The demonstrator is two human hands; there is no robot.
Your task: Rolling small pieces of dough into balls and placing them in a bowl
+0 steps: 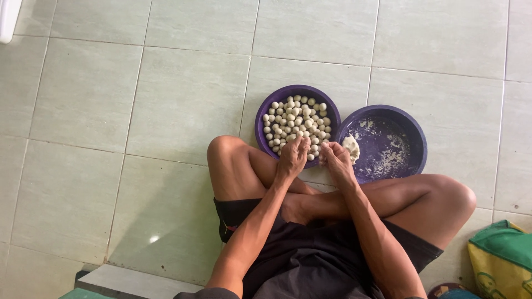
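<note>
I sit cross-legged on a tiled floor. A purple bowl (265, 113) in front of my knees holds several small white dough balls (296, 122). To its right stands a second purple bowl (413, 133), smeared with flour, with a lump of white dough (351, 148) at its left rim. My left hand (292, 156) hovers over the near edge of the ball-filled bowl, fingers pinched together, apparently on a small piece of dough. My right hand (334, 158) is beside it, fingers curled, close to the dough lump; whether it holds a piece is hidden.
Pale green floor tiles (166, 99) spread all around. A green and yellow sack (501, 260) lies at the lower right. A white step edge (133, 282) runs along the bottom left. A white object (8, 19) shows at the top left corner.
</note>
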